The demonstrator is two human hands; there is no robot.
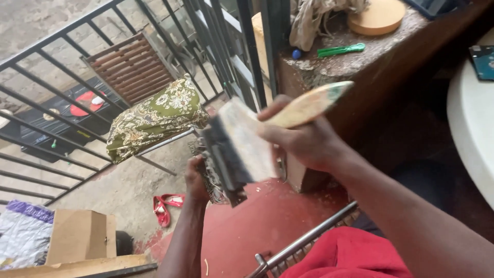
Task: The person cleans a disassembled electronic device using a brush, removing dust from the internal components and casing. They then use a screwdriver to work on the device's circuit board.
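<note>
My right hand (303, 141) grips a wide flat paintbrush (242, 146) by its pale wooden handle (309, 105), bristle end pointing down and left. Below and behind the brush, my left hand (197, 180) holds a small metal object with a woven or meshed surface (208, 175), mostly hidden by the brush head. The brush bristles touch or nearly touch that object; I cannot tell which.
Black metal railing (62, 77) runs along the left. A chair with a patterned green cushion (154, 118) stands near it. Red sandals (164, 206) lie on the floor, a cardboard box (80, 237) lower left. A stone ledge (350, 56) holds a round wooden disc, green tool and rag. White table edge (471, 128) right.
</note>
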